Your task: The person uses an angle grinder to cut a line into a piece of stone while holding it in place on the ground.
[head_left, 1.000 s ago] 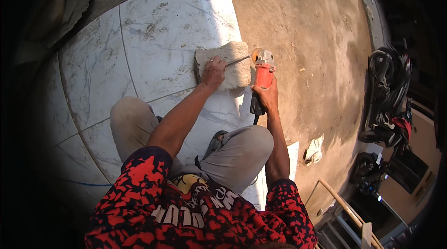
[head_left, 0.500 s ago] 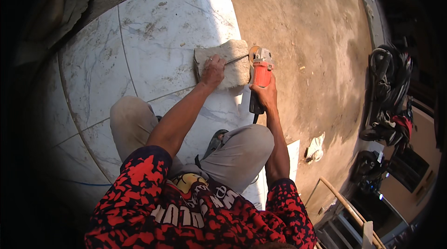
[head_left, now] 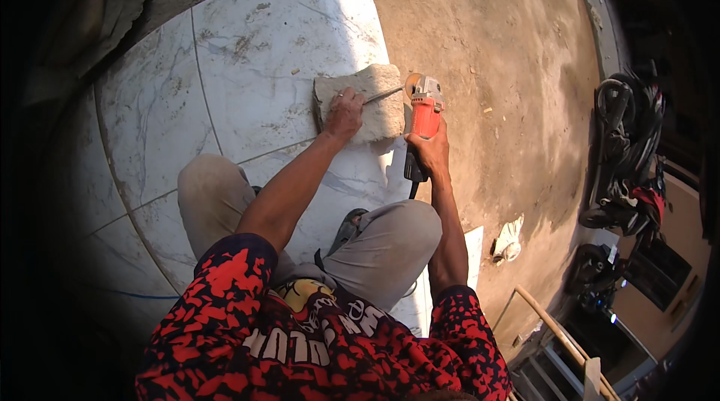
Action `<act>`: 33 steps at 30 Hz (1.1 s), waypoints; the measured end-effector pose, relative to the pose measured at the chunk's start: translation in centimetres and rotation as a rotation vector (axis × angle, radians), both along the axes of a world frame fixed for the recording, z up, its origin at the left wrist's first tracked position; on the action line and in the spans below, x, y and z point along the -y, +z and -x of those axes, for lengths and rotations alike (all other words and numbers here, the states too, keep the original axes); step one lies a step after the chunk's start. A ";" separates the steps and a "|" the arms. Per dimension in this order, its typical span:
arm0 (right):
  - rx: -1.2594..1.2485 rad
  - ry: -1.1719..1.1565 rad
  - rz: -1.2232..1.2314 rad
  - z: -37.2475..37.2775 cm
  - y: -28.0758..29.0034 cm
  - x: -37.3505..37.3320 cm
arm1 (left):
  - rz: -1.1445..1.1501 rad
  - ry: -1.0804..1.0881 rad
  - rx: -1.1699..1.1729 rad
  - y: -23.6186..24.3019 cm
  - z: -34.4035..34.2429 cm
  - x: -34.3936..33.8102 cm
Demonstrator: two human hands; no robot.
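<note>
Pale stone block (head_left: 371,101) lying flat on marble floor slabs (head_left: 247,71), at the edge by bare dirt (head_left: 495,64). Left hand (head_left: 343,112) pressed on top, fingers curled, pinning it. Right hand (head_left: 429,152) wrapped tight round orange angle grinder (head_left: 424,112). Probably heavy, stiff, gritty, chippable at corners; best gripped by its long sides.

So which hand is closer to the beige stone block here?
Left. The left hand lies flat on the stone block, pressing it to the tiles. The right hand is off its right edge, gripping the orange grinder, whose disc meets the block.
</note>
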State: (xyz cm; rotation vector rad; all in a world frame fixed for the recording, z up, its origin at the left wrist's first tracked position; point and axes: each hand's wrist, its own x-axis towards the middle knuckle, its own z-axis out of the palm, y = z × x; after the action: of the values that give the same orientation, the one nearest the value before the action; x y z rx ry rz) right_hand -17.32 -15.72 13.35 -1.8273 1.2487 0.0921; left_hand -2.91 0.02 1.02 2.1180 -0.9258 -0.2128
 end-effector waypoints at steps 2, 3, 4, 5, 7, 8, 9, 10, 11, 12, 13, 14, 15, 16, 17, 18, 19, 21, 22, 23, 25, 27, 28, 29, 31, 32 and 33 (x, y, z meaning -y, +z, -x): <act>0.024 0.030 0.051 0.7 -0.6 0.1 | 0.011 0.006 0.010 -0.1 0.0 0.1; 0.024 0.030 0.049 0.7 -0.5 -0.2 | 0.009 0.006 0.009 -0.1 0.0 0.0; 0.036 0.043 0.056 0.7 -0.4 -0.5 | -0.031 -0.006 -0.025 -0.1 0.0 -0.1; 0.049 0.055 0.063 0.7 -0.3 -0.7 | -0.070 -0.017 -0.059 -0.2 0.0 -0.2; 0.018 0.037 0.038 -0.1 0.5 -0.7 | -0.073 -0.014 -0.065 0.0 0.0 -0.3; -0.013 0.023 0.015 -0.4 0.6 -0.7 | -0.076 -0.008 -0.071 0.1 0.0 -0.3; -0.013 0.023 0.017 -0.4 0.6 -0.5 | -0.073 -0.007 -0.071 0.1 0.0 -0.2; -0.008 0.023 0.030 -0.4 0.5 -0.2 | -0.066 -0.009 -0.070 0.1 0.0 -0.2; -0.004 0.024 0.044 -0.3 0.5 -0.1 | -0.058 -0.011 -0.070 0.1 0.0 -0.2; -0.001 0.023 0.042 0.0 0.2 0.0 | -0.060 -0.012 -0.068 0.2 0.0 -0.1; 0.016 0.037 0.058 0.6 0.0 -0.2 | -0.057 -0.015 -0.064 0.2 0.0 -0.1; 0.033 0.050 0.074 1.0 -0.2 -0.1 | -0.053 -0.019 -0.060 0.2 -0.1 0.0; 0.031 0.051 0.073 0.9 -0.1 -0.5 | -0.054 -0.018 -0.062 0.1 0.0 -0.1; 0.035 0.055 0.061 0.7 0.1 -0.8 | -0.064 -0.014 -0.060 0.0 0.0 -0.1; 0.039 0.058 0.048 0.6 0.3 -1.1 | -0.074 -0.010 -0.058 -0.1 0.0 -0.2; 0.039 0.058 0.047 0.3 0.6 -1.1 | -0.075 -0.010 -0.057 -0.1 0.0 -0.2; 0.011 0.043 0.037 -0.2 1.1 -1.2 | -0.071 -0.012 -0.054 -0.2 0.0 -0.2; -0.017 0.027 0.026 -0.6 1.3 -1.0 | -0.066 -0.013 -0.051 -0.2 0.0 -0.2; -0.015 0.023 0.022 -0.6 1.2 -0.8 | -0.059 -0.014 -0.052 -0.3 0.0 -0.2; -0.013 0.018 0.019 -0.6 1.2 -0.6 | -0.052 -0.016 -0.053 -0.3 0.0 -0.2; 0.008 0.042 0.040 0.4 0.4 -0.6 | -0.054 -0.016 -0.050 -0.3 0.0 -0.1; 0.027 0.062 0.059 0.8 0.0 -0.6 | -0.057 -0.019 -0.050 -0.2 0.0 0.0; 0.046 0.073 0.056 0.8 -0.1 -0.8 | -0.064 -0.018 -0.053 -0.1 0.1 0.0; 0.065 0.083 0.053 0.9 -0.1 -0.9 | -0.071 -0.018 -0.057 0.1 0.2 0.0; 0.034 0.056 0.046 0.1 0.5 -1.1 | -0.077 -0.018 -0.050 -0.1 0.0 -0.2; 0.001 0.030 0.040 -0.3 0.9 -1.1 | -0.082 -0.018 -0.046 -0.2 0.0 -0.3; 0.001 0.031 0.040 -0.5 1.1 -1.1 | -0.082 -0.017 -0.046 -0.1 0.0 -0.3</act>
State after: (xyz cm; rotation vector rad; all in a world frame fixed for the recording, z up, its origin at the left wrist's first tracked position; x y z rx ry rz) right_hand -16.86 -14.65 14.49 -1.8813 1.2298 0.0839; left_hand -2.86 0.30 0.87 2.1716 -0.9225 -0.3120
